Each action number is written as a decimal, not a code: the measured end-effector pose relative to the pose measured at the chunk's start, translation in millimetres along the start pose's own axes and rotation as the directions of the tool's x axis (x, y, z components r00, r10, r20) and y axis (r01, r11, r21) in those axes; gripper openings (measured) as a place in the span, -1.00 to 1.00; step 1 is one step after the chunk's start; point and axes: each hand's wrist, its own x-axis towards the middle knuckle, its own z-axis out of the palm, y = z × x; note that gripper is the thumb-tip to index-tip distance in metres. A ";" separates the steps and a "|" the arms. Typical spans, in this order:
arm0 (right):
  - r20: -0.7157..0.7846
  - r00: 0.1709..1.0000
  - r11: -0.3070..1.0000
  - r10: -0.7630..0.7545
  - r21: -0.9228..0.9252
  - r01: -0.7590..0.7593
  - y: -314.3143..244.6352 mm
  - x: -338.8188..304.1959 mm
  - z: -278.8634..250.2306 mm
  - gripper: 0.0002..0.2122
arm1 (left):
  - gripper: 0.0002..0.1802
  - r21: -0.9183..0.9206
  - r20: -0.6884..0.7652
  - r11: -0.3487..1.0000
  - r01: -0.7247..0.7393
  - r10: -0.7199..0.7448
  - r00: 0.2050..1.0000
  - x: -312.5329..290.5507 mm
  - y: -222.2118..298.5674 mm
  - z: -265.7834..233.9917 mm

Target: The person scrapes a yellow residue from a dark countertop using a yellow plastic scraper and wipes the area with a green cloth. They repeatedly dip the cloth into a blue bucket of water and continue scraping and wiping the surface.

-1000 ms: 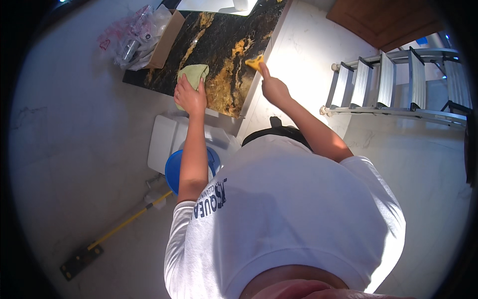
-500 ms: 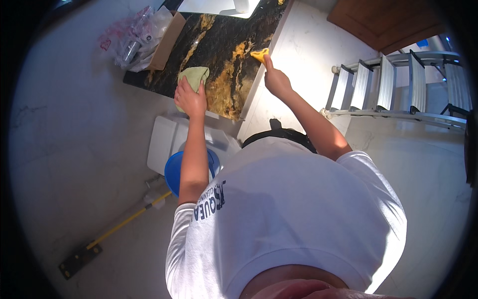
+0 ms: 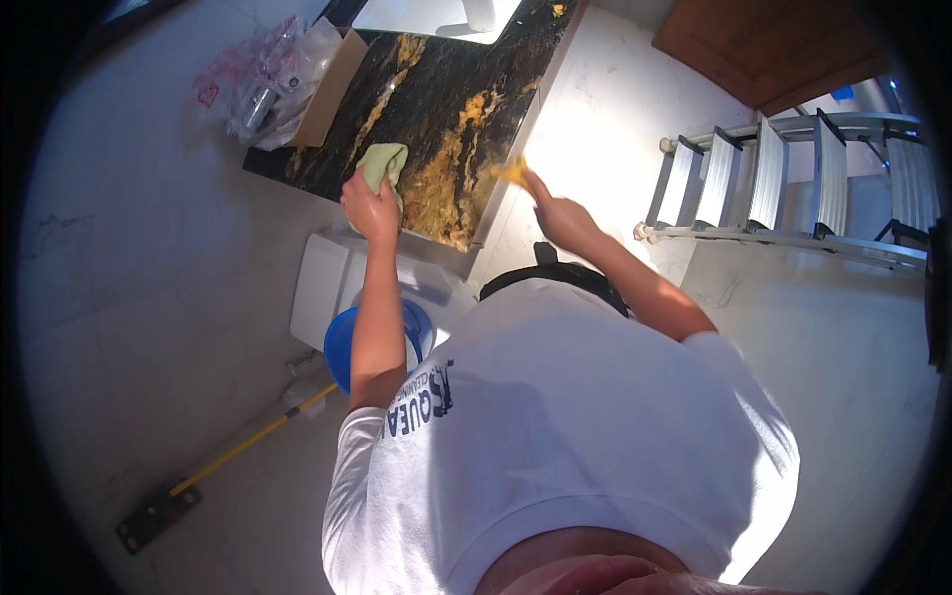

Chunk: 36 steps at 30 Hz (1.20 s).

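Observation:
My left hand [image 3: 371, 211] is closed on a pale green cloth [image 3: 385, 167], which is bunched up against the near left part of a black and gold stone countertop [image 3: 436, 124]. At the counter's right edge, my right hand [image 3: 565, 222] grips a small yellow triangular tool [image 3: 514, 173]. Motion blurs the tool, and its exact kind does not show. Its wide end is over the counter's edge, pointing left; whether it touches the stone I cannot tell.
A cardboard box [image 3: 329, 89] with clear plastic packaging [image 3: 273, 84] stands at the counter's far left. Beyond is a white sink [image 3: 426, 14]. A white toilet [image 3: 322, 283], blue bucket [image 3: 340, 347] and yellow-handled floor tool [image 3: 238, 452] are at left. A stepladder [image 3: 769, 178] lies at right.
My right hand has come nearer to me along the counter's right edge with the yellow tool. The left hand has shifted slightly left, and the cloth is more bunched.

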 end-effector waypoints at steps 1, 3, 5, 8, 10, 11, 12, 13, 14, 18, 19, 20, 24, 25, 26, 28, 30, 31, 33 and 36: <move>0.007 0.999 0.996 -0.049 0.079 0.048 8.7 -21.5 -1.5 -0.41 | -0.46 -0.086 -0.036 0.996 0.039 -0.042 0.998 -0.2 7.2 -4.5; -0.028 0.999 0.997 -0.032 0.063 0.034 26.8 -53.2 -10.4 -0.42 | -0.50 -0.247 -0.080 0.969 -0.005 -0.015 0.997 8.1 33.7 -7.2; -0.043 0.991 0.981 0.125 0.156 -0.117 41.1 -71.7 -24.4 -0.42 | -0.52 -0.387 -0.142 0.905 -0.178 0.132 0.981 9.9 77.0 3.1; -0.026 0.960 0.918 0.278 0.302 -0.257 49.0 -75.0 -48.4 -0.43 | -0.51 -0.317 -0.092 0.893 -0.320 0.307 0.947 33.5 166.0 50.5; -0.070 0.958 0.921 0.277 0.305 -0.244 45.9 -68.9 -59.0 -0.44 | -0.36 -0.211 0.043 0.910 -0.357 0.374 0.926 44.6 220.2 86.7; -0.088 0.958 0.922 0.274 0.307 -0.236 43.3 -66.2 -62.0 -0.44 | -0.26 -0.118 0.201 0.911 -0.395 0.412 0.889 48.0 236.6 101.1; -0.082 0.950 0.907 0.303 0.332 -0.260 40.6 -64.1 -63.4 -0.45 | -0.18 -0.013 0.386 0.917 -0.400 0.373 0.844 51.0 249.6 114.1; -0.092 0.949 0.902 0.302 0.349 -0.253 38.6 -62.9 -63.5 -0.44 | -0.16 0.063 0.337 0.908 -0.414 0.371 0.865 49.5 249.6 122.4; -0.100 0.947 0.895 0.307 0.368 -0.251 37.2 -62.6 -62.7 -0.44 | -0.14 0.110 0.323 0.901 -0.419 0.367 0.873 47.4 249.2 128.8; -0.076 0.926 0.870 0.371 0.378 -0.317 38.8 -64.3 -60.1 -0.43 | -0.06 0.144 0.404 0.870 -0.471 0.383 0.831 17.0 206.0 119.9; -0.095 0.928 0.880 0.361 0.364 -0.305 39.6 -64.2 -61.1 -0.44 | -0.05 0.159 0.390 0.858 -0.488 0.399 0.830 5.0 192.0 111.6; -0.103 0.928 0.887 0.357 0.350 -0.302 39.7 -62.7 -63.2 -0.44 | -0.04 0.111 0.383 0.862 -0.494 0.421 0.822 -8.6 175.2 100.7; -0.149 0.944 0.921 0.295 0.307 -0.239 31.1 -50.8 -76.5 -0.44 | -0.27 0.022 0.187 0.844 -0.535 0.523 0.832 -74.0 109.8 51.0; -0.158 0.948 0.930 0.277 0.293 -0.223 27.0 -47.0 -79.9 -0.44 | -0.30 0.021 0.175 0.837 -0.546 0.535 0.826 -88.2 95.6 40.3; -0.169 0.952 0.935 0.256 0.294 -0.200 22.6 -43.5 -82.8 -0.44 | -0.31 -0.048 0.177 0.864 -0.502 0.501 0.847 -99.6 81.3 30.5; -0.157 0.958 0.941 0.240 0.278 -0.191 14.6 -38.7 -85.2 -0.44 | -0.33 -0.176 0.148 0.888 -0.425 0.451 0.880 -122.8 54.6 12.4; -0.146 0.966 0.945 0.212 0.281 -0.165 9.3 -37.5 -82.8 -0.45 | -0.37 -0.222 0.155 0.906 -0.361 0.398 0.904 -150.4 30.6 -8.8; -0.137 0.965 0.945 0.223 0.275 -0.179 8.1 -38.1 -80.0 -0.45 | -0.39 -0.248 0.228 0.943 -0.223 0.280 0.932 -153.7 16.0 -17.6; -0.112 0.967 0.942 0.228 0.275 -0.191 8.0 -41.5 -72.2 -0.45 | -0.42 -0.223 0.401 0.975 -0.007 0.098 0.911 -154.8 -22.4 -48.6; -0.075 0.948 0.915 0.309 0.297 -0.274 12.2 -47.8 -61.8 -0.43 | -0.41 -0.205 0.309 0.978 0.037 0.029 0.950 -139.3 -46.9 -83.5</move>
